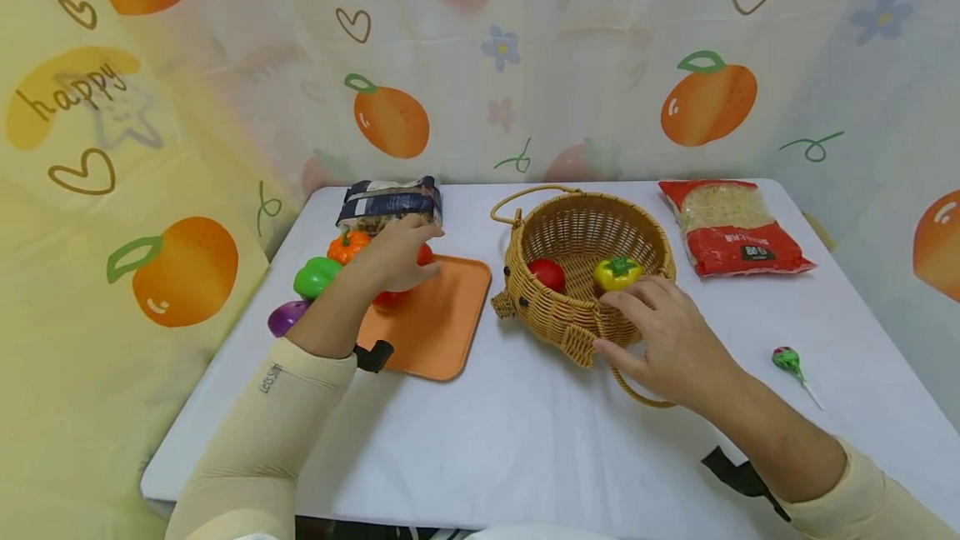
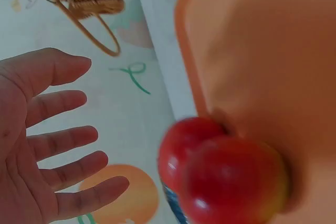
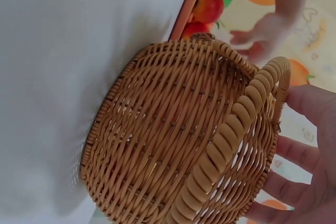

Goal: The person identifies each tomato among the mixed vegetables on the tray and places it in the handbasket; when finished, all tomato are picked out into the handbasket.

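Observation:
My left hand hovers above the orange tray, fingers spread and straight, holding nothing. Two shiny red round fruits sit on the tray; one has a yellowish side. In the head view the left hand partly covers them. My right hand is at the near right side of a wicker basket, with loosely bent fingers at the rim and the thumb outside the wall. Inside the basket lie a red round fruit and a yellow pepper-shaped vegetable with a green top.
Left of the tray are an orange pepper, a green pepper and a purple vegetable. A dark-labelled bag lies behind it. A red and clear bag and a wrapped lollipop lie right of the basket.

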Tool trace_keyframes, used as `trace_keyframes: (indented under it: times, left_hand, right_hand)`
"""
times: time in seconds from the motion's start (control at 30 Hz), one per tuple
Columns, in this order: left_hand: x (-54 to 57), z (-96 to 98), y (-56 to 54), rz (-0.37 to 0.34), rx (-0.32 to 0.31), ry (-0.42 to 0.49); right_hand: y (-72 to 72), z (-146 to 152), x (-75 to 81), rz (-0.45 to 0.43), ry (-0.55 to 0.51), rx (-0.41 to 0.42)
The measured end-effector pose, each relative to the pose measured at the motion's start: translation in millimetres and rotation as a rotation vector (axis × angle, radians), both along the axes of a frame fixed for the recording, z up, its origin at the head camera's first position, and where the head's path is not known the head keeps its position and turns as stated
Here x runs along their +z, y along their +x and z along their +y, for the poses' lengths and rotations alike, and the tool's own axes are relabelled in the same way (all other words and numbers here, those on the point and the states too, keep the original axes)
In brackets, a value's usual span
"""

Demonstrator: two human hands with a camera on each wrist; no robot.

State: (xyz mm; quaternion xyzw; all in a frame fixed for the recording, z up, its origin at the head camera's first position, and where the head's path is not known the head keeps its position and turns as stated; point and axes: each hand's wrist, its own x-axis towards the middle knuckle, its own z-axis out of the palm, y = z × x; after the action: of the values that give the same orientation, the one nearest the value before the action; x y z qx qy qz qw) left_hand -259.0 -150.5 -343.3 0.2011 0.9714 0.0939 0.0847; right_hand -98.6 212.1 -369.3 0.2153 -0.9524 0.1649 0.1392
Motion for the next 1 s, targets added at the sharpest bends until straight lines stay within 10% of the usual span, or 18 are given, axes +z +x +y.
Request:
trace_keyframes:
  times: [0.37,1.0]
  left_hand:
    - [-27.8,-46.9,8.6,-0.007,0.008,-0.083]
    - [-49.4,-65.4,15.7,0.021,0.009,-0.001]
  right_hand:
    - [0.1,0,0.5,0.01,0.001,-0.001]
    - [-0.4,0,-3.2,0.041,-0.015,0.007]
